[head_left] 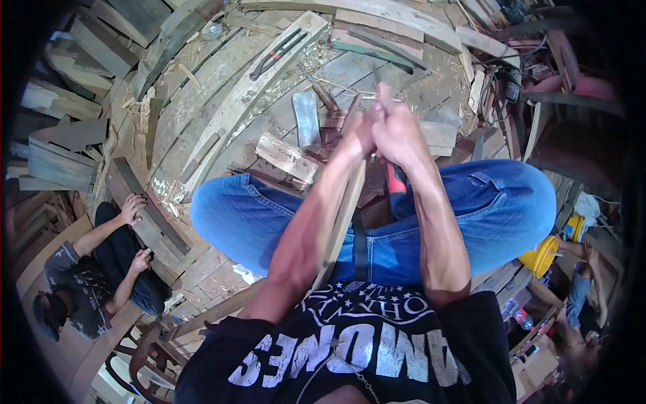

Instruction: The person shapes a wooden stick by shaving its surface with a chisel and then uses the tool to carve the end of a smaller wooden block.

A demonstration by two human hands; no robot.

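Note:
My left hand (362, 133) is closed around the upper part of a long wooden strip (345, 225), which slants from my lap up between my forearms. Pressed close beside it, my right hand (396, 135) is curled in a fist with its thumb pointing forward; what lies in its fingers is hidden. Below my right hand shows a red tool handle (396, 180), partly covered by my arm. On the floor ahead lie a flat grey metal blade (306, 119) and a rough wood block (288, 156).
Pincers (279, 54) with orange handles lie on a long plank (235, 111). Stacked boards (64, 158) stand at left, where a co-worker (84, 289) sits. A yellow bucket (538, 257) and another person (584, 296) are at right. Wood shavings litter the floor.

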